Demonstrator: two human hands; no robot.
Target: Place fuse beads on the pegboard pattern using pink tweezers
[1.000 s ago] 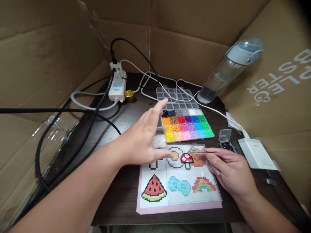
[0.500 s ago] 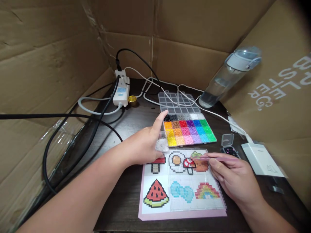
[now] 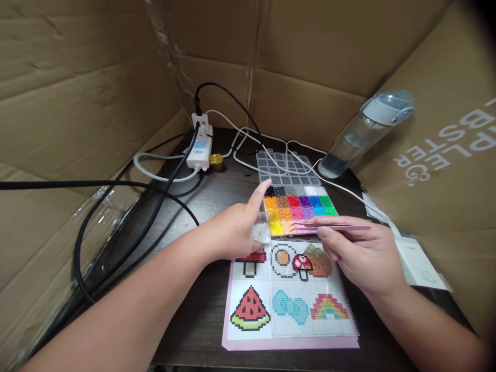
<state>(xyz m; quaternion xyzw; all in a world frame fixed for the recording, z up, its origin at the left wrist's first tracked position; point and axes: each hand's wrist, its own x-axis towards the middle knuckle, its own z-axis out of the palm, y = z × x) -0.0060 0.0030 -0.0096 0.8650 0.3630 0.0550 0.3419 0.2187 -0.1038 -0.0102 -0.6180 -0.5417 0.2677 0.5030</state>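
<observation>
White-bead box (image 3: 260,233), partly hidden.

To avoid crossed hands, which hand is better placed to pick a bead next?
Right, probably: the right hand holds tweezers, their tips over the bead tray. The left hand is at the small box, no tool visible.

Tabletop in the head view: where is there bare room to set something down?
Two patches of tabletop: one between the power strip, gold cup and left hand; one between the left forearm and the pattern sheet. Crowded: the bead case, with white cables across its lid and the tweezers of the right hand over it.
</observation>
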